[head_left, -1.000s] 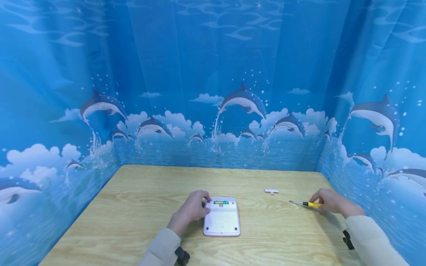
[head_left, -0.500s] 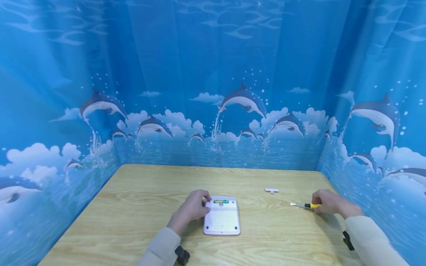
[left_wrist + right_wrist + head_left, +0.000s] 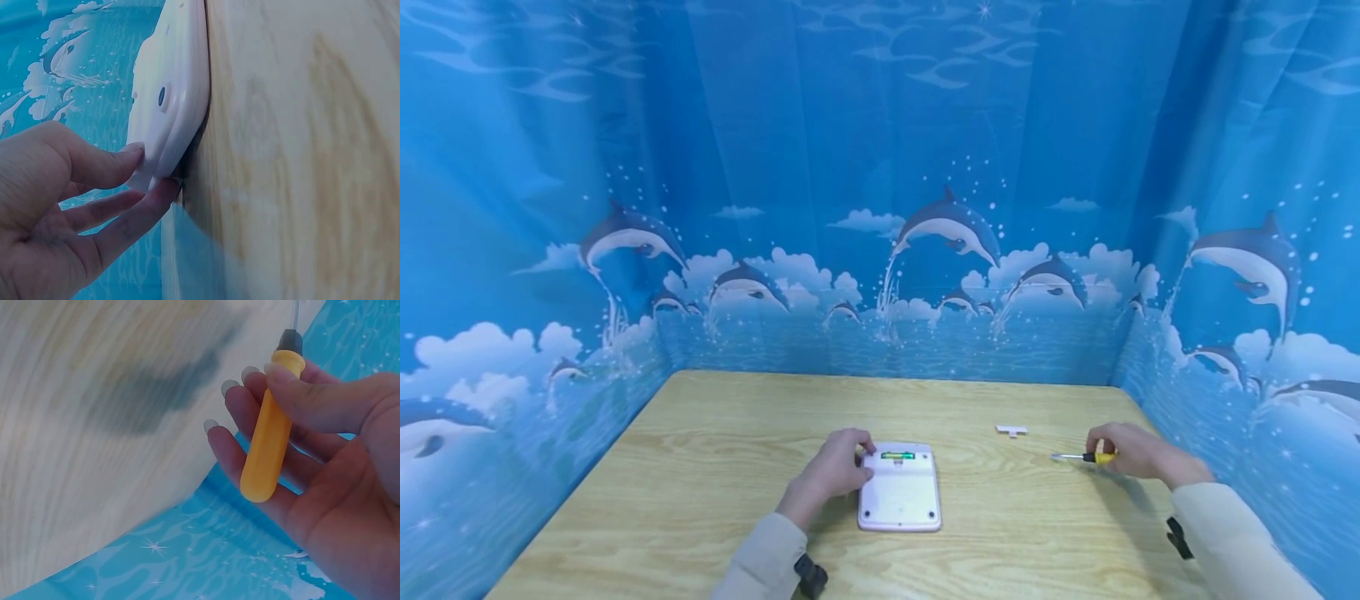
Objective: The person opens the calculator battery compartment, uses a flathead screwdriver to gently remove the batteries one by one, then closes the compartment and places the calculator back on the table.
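Observation:
A white calculator (image 3: 900, 496) lies face down on the wooden table, its battery slot uncovered. A green battery (image 3: 898, 456) sits in that slot. My left hand (image 3: 833, 465) pinches the calculator's far left corner, thumb (image 3: 122, 164) on top and a finger under the edge. Off to the right, my right hand (image 3: 1138, 452) holds a screwdriver (image 3: 267, 447) by its yellow handle. The thumb presses near the black collar, and the metal shaft points left over the table in the head view.
Between the calculator and the screwdriver, farther back, lies a small white battery cover (image 3: 1012, 431) with a tab. A blue dolphin-print curtain (image 3: 880, 208) encloses the back and sides of the wooden table (image 3: 737, 467).
My right hand has shifted slightly left with the screwdriver, its fingers now closer to the black collar. The left hand and the calculator have stayed in place.

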`<state>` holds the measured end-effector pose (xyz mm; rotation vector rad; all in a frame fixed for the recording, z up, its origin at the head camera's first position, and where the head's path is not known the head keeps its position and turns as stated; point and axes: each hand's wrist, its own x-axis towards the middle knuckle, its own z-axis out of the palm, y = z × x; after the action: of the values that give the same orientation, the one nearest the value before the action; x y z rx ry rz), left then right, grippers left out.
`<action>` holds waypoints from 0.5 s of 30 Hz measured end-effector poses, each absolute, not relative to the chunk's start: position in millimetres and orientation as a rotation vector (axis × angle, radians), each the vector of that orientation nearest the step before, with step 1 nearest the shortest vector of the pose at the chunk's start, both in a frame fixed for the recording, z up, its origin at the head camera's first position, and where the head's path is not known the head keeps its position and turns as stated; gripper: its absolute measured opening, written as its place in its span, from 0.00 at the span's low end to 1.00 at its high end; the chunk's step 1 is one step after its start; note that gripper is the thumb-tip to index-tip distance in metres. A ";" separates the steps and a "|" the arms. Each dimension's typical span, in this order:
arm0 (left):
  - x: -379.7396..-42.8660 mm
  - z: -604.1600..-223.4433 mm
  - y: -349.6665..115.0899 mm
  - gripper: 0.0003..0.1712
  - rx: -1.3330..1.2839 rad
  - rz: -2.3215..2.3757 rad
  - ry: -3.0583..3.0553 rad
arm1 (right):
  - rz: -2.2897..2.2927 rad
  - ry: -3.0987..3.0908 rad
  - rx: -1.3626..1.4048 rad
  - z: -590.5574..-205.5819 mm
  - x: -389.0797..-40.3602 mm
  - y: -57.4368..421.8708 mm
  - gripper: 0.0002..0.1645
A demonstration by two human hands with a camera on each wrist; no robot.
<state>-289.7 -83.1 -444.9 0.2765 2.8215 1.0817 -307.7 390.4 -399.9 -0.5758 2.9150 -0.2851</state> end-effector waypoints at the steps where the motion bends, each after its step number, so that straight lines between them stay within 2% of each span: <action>1: -289.6 -444.8 -82.9 0.13 0.272 1.085 2.822 | -0.289 2.913 -0.576 -398.9 -307.3 388.6 0.16; 15: -288.2 -445.3 -82.5 0.13 0.272 1.089 2.823 | -0.327 2.873 -0.685 -390.5 -304.9 372.0 0.19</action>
<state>-288.2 -82.5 -445.3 0.2717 2.8235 1.0893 -304.9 372.0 -390.5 -0.6846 2.8726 -0.3268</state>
